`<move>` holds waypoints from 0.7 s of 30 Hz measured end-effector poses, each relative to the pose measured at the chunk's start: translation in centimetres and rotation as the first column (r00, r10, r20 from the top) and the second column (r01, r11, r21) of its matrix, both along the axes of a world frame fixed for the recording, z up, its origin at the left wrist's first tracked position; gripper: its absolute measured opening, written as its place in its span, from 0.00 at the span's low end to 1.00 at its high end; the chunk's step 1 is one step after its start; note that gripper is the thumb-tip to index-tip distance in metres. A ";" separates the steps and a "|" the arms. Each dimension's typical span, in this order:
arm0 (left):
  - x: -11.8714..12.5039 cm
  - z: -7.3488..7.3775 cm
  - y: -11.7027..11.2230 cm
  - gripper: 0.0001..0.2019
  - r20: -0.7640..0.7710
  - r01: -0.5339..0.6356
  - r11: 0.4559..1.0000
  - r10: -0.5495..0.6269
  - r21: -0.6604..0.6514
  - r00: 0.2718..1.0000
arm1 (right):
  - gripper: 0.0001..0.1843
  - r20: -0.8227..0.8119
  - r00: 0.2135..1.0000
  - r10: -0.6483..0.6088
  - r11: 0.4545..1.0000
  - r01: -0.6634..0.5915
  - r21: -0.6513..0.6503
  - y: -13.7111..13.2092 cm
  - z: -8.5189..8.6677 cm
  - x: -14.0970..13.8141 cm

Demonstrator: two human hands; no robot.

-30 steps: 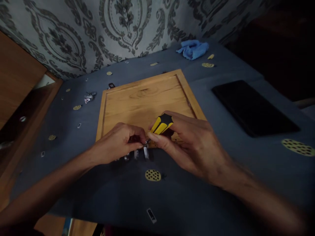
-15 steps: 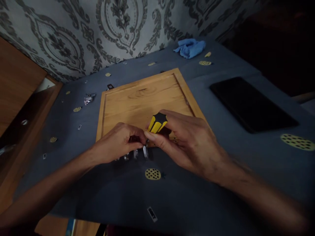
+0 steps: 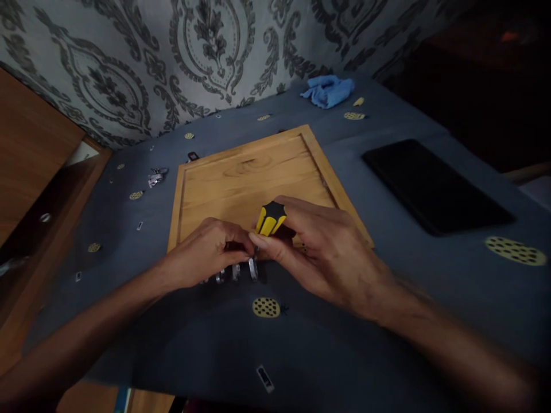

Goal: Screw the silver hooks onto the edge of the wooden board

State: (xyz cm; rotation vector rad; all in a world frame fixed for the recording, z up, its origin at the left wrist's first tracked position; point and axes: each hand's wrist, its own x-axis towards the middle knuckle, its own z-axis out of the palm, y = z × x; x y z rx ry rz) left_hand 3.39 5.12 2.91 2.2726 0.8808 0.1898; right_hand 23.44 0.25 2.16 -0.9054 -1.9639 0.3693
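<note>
A wooden board with a raised rim lies on the blue patterned cloth. Over its near edge, my right hand grips a screwdriver by its yellow and black handle, which stands almost upright; its tip is hidden. My left hand is closed beside it, thumb and finger pinched together at the board's near edge. What sits in that pinch is too small to make out. Several shiny metal hooks stick out from this edge below my fingers.
At the back lies a crumpled blue cloth. A dark flat tablet-like slab rests on the right. Small metal pieces lie left of the board, and a dark clip shows at its far edge. Wooden furniture borders the left side.
The screwdriver handle is turned and tilted slightly differently in my right hand. My left hand keeps its pinch. The whole view has shifted a little.
</note>
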 end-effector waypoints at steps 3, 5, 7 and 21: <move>-0.1 -0.2 0.1 0.08 0.039 0.013 1.000 -0.013 0.003 0.999 | 0.13 -0.010 1.000 0.007 1.000 -0.008 -0.010 0.0 0.0 0.0; -0.3 -0.4 0.2 0.08 0.056 0.026 1.000 -0.026 0.002 0.998 | 0.13 -0.003 1.000 0.006 1.000 -0.006 -0.010 0.0 0.0 0.0; -0.4 -0.5 0.3 0.07 0.061 0.029 1.000 -0.028 -0.004 0.998 | 0.12 0.004 1.000 0.000 1.000 0.000 -0.008 0.0 0.1 0.0; 0.0 0.0 0.0 0.05 -0.009 -0.098 0.987 0.098 -0.126 0.995 | 0.12 -0.005 1.000 0.020 1.000 -0.020 0.023 0.1 0.0 0.0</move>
